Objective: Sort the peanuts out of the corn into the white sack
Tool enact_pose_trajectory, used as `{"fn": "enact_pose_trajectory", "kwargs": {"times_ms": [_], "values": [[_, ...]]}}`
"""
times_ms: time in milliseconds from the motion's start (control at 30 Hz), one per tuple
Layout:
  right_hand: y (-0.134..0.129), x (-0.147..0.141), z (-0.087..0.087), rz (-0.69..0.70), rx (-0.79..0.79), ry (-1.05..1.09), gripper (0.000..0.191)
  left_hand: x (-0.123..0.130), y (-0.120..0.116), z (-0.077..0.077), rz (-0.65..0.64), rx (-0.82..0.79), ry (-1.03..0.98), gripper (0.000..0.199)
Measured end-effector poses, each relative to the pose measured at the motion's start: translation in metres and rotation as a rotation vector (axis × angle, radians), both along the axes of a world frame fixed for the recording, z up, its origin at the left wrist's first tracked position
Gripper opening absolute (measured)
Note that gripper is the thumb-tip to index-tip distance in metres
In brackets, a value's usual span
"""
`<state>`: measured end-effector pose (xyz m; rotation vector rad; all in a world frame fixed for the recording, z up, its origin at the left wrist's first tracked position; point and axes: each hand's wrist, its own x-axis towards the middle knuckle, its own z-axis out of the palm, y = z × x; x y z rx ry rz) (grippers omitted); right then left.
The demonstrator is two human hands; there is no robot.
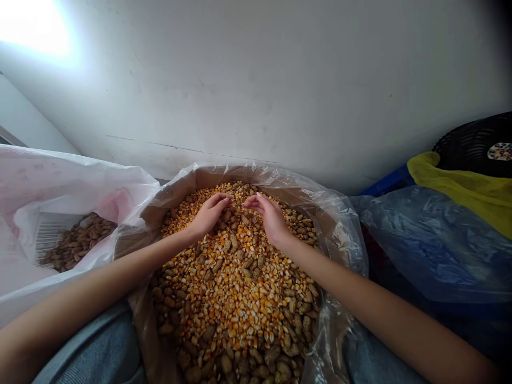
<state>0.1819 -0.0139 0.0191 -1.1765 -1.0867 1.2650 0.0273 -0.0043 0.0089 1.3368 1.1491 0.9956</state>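
Note:
A wide bag lined with clear plastic (340, 224) stands before me, filled with loose corn kernels (236, 290) and unshelled peanuts (226, 362). My left hand (210, 216) is over the far half of the heap, its fingers loosely curved towards the right. Facing it across a small gap is my right hand (272, 216), cupped with its fingertips pointing left. Both hands are open, and no held thing shows in either. Several peanuts lie on the kernels between and below them. The undersides of the fingers are partly hidden.
At the left, a white woven sack (72, 170) holds brown nuts or pods (80, 242). A pale wall (256, 90) rises behind the bag. To the right are a clear plastic sheet (440, 240), a yellow mesh cloth (472, 184) and a black fan (476, 144).

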Motion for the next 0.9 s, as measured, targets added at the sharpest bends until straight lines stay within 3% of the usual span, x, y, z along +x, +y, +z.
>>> {"fn": "enact_pose_trajectory", "kwargs": {"times_ms": [133,300,433,567,733,833,900], "values": [[0.008,0.021,-0.001,0.070,0.056,-0.257,0.020,-0.013,0.010,-0.003,-0.103,0.008,0.143,0.034],[0.005,0.035,-0.002,0.189,0.154,-0.686,0.022,-0.026,0.014,0.001,-0.164,0.322,0.485,0.035],[0.000,0.030,-0.005,0.326,0.233,-0.794,0.027,-0.026,0.008,0.012,-0.310,0.620,0.735,0.036],[-0.003,0.027,-0.007,0.411,0.226,-0.833,0.028,-0.026,0.004,0.015,-0.391,0.755,0.954,0.039],[0.002,0.031,-0.008,0.335,0.027,-0.545,0.024,-0.031,0.009,0.008,-0.477,0.771,0.979,0.036],[0.006,0.033,-0.008,0.228,-0.156,-0.105,0.021,-0.032,0.012,0.008,-0.469,0.684,0.791,0.031],[0.008,0.034,-0.007,0.188,-0.258,0.159,0.017,-0.031,0.013,0.009,-0.377,0.527,0.557,0.028]]}}
